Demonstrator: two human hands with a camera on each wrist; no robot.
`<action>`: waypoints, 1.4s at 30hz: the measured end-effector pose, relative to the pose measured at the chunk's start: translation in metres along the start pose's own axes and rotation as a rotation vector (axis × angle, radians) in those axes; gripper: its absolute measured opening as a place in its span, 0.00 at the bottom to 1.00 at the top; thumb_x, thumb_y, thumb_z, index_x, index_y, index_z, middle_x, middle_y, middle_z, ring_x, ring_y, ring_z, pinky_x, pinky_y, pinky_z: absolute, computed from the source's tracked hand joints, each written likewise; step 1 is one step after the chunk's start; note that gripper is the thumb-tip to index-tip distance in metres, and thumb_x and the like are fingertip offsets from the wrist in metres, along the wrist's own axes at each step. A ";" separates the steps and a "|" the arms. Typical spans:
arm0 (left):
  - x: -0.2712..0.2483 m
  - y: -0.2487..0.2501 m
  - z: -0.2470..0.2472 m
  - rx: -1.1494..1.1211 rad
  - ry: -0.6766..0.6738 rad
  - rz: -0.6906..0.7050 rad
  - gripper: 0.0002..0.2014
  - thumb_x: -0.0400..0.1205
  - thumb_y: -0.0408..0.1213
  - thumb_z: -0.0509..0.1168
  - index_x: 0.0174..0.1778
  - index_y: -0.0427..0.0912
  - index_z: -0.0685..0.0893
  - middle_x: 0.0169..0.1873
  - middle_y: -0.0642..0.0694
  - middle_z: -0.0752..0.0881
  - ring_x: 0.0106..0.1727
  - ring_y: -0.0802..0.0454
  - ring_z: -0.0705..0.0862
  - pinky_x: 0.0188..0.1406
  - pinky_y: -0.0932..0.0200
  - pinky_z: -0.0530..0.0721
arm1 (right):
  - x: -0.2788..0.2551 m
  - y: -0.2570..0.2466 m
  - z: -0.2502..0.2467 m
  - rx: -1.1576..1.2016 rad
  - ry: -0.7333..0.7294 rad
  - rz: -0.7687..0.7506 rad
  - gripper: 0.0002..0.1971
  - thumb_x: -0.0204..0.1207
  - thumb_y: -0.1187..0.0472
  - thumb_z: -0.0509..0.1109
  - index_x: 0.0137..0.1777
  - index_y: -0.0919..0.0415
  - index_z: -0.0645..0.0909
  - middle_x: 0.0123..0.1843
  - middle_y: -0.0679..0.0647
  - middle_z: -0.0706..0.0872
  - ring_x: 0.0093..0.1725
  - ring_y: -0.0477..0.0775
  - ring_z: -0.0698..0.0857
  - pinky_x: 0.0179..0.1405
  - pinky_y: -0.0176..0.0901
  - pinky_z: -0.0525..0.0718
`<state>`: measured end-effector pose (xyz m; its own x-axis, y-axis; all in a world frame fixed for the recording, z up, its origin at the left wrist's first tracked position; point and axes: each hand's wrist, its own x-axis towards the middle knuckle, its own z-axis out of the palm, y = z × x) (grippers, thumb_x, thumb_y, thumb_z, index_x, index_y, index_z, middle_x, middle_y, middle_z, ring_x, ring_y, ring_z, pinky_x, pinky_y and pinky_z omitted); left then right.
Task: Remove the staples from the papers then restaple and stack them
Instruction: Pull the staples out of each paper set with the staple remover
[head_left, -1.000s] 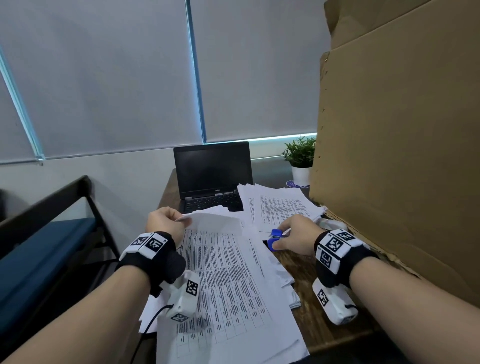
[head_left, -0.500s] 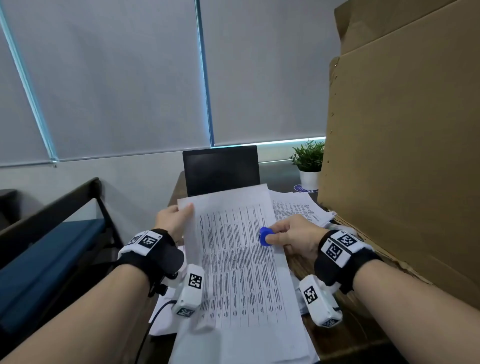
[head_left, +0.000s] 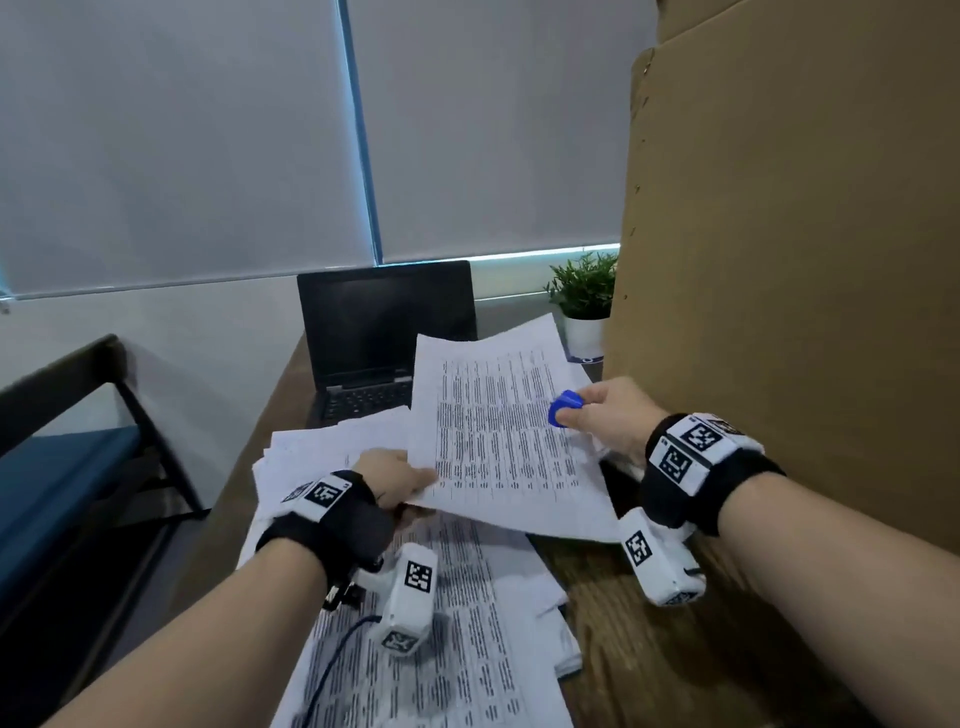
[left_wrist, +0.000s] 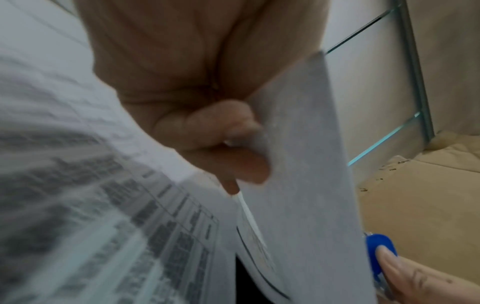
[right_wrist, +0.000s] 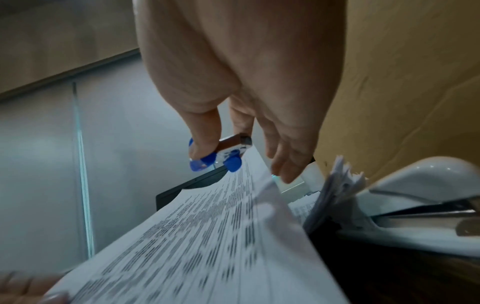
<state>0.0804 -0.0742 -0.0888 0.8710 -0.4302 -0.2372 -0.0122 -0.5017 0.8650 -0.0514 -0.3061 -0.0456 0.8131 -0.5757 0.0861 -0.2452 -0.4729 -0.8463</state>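
While the left hand pinched the near edge of a printed white paper sheet raised over loose papers on the wooden table, the right hand pinched a small blue plastic staple remover above the sheet's right side.

A wooden desk with a dark brown grain carries everything here. A black laptop stands open at its far end, the screen dark, the keyboard partly covered by paper. Loose printed sheets spread in an overlapping heap from just in front of the laptop down to the near edge. A small potted plant in a white pot stands at the far right corner. A white stapler lies on the right side beside a stack of papers. A tall cardboard panel rises along the desk's right edge.
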 end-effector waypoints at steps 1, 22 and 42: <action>0.009 0.004 0.008 -0.062 0.019 -0.010 0.04 0.83 0.30 0.68 0.46 0.31 0.82 0.33 0.38 0.85 0.25 0.47 0.84 0.19 0.63 0.77 | 0.007 0.008 -0.002 -0.004 0.018 0.012 0.16 0.76 0.58 0.76 0.56 0.72 0.86 0.52 0.67 0.90 0.48 0.61 0.87 0.51 0.51 0.83; 0.049 0.023 0.007 0.012 0.226 0.023 0.06 0.81 0.26 0.65 0.41 0.39 0.84 0.37 0.40 0.84 0.34 0.42 0.85 0.46 0.41 0.90 | 0.018 0.014 0.015 -0.342 -0.004 -0.113 0.13 0.71 0.53 0.79 0.46 0.63 0.85 0.37 0.54 0.83 0.36 0.53 0.79 0.35 0.42 0.75; 0.020 -0.023 -0.057 0.921 0.018 -0.131 0.25 0.70 0.50 0.80 0.58 0.46 0.80 0.57 0.45 0.80 0.57 0.48 0.79 0.54 0.56 0.78 | -0.012 -0.011 0.078 -0.625 -0.497 -0.195 0.18 0.72 0.50 0.77 0.50 0.66 0.88 0.42 0.59 0.90 0.42 0.59 0.87 0.43 0.48 0.84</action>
<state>0.1263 -0.0285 -0.0880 0.9004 -0.3199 -0.2947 -0.2913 -0.9467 0.1377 -0.0167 -0.2418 -0.0780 0.9745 -0.1510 -0.1659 -0.2043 -0.9028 -0.3783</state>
